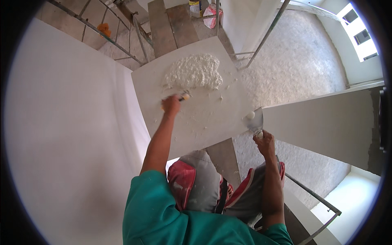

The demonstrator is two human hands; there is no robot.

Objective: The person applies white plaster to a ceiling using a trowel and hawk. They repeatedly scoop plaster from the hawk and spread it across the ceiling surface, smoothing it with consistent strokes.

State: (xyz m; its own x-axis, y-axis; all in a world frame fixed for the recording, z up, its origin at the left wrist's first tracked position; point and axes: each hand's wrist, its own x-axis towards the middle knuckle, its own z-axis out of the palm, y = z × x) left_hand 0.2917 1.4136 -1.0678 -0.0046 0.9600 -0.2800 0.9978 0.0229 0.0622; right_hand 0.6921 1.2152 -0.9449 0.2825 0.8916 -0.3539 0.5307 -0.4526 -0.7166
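A large pale board (192,130) lies in front of me with a heap of wet white plaster (194,71) on its far half. My left hand (170,105) is closed round a yellow-and-dark-handled putty knife (183,96), slightly blurred, just below the heap's near edge. At the board's right edge, my right hand (265,143) grips a wide metal scraper (256,121) by its handle. A lump of white plaster (249,116) sits on that blade. Smaller crumbs of plaster are scattered over the board.
Wooden planks (173,26) run under the board. Metal scaffold bars (269,32) stand beyond it, and another rail (312,192) is at lower right. A white wall (73,130) rises on the left; a grey ledge (322,126) extends right. Far back are a tin (195,8) and a red-and-white bag (211,16).
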